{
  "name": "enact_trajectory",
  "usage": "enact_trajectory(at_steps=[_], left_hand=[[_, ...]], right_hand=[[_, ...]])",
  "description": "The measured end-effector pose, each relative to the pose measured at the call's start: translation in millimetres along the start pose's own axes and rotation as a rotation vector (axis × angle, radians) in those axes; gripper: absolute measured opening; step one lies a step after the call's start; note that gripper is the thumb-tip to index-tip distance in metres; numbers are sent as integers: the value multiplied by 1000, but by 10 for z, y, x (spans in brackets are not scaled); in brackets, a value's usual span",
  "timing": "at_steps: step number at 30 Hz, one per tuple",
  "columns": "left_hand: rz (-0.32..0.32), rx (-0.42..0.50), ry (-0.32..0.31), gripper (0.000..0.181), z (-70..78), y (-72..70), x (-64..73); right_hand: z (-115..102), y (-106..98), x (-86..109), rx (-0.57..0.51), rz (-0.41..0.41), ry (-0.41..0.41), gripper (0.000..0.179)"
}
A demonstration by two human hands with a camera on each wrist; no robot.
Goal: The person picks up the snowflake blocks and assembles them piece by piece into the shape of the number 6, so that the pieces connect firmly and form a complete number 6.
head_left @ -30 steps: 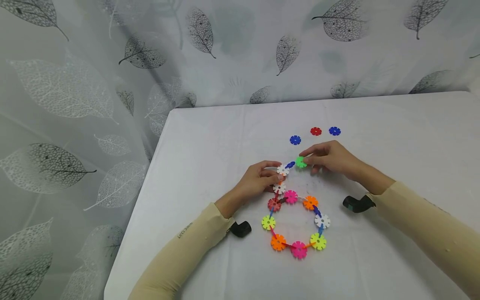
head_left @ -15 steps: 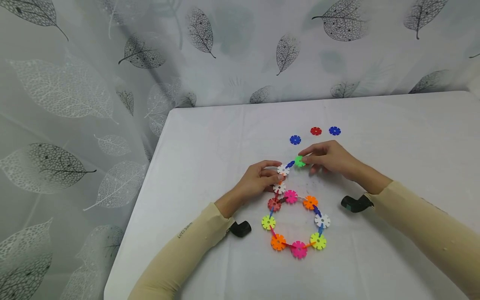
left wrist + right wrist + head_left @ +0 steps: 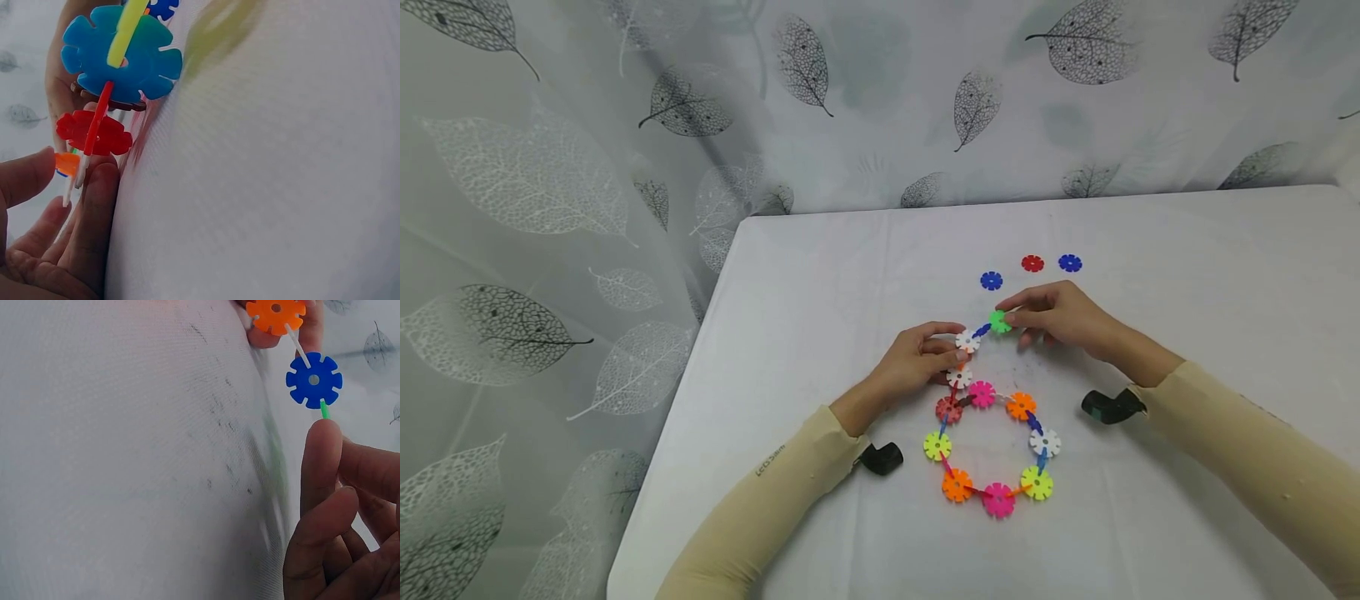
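Note:
In the head view, my right hand [image 3: 1063, 315] pinches a green notched disc [image 3: 999, 322] between thumb and fingertips. Its edge meets a slot of a blue notched disc [image 3: 307, 389], seen face-on in the right wrist view. The blue disc joins a white disc [image 3: 967, 341] at the top of a linked chain. My left hand [image 3: 910, 362] grips this chain, with the thumb on an orange disc [image 3: 67, 164]. Below, the chain runs through another white disc [image 3: 959, 377] into a ring of linked discs, including a pink one [image 3: 997, 500], lying on the table.
Loose on the white-covered table [image 3: 820, 275], beyond my hands, lie a blue disc [image 3: 991, 281], a red disc [image 3: 1032, 263] and another blue disc [image 3: 1071, 262]. A leaf-patterned curtain [image 3: 865, 100] hangs behind the table and along its left side.
My right hand has shifted slightly left, bringing the green disc from a small gap up against the chain's blue disc. The left hand has stayed almost still.

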State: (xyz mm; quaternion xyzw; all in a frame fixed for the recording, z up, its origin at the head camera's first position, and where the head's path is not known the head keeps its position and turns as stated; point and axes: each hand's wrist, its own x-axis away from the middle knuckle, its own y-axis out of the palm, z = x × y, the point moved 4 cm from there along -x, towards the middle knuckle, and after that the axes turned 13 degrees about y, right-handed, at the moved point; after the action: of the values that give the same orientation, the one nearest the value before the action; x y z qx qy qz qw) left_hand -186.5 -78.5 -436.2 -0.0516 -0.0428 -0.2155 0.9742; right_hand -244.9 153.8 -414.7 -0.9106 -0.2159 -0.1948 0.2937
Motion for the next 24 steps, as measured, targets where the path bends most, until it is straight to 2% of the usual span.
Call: enact_trajectory(at_steps=[24], left_hand=[[11, -13, -17, 43, 8, 10, 4]], right_hand=[[25, 24, 24, -21, -5, -17, 38]])
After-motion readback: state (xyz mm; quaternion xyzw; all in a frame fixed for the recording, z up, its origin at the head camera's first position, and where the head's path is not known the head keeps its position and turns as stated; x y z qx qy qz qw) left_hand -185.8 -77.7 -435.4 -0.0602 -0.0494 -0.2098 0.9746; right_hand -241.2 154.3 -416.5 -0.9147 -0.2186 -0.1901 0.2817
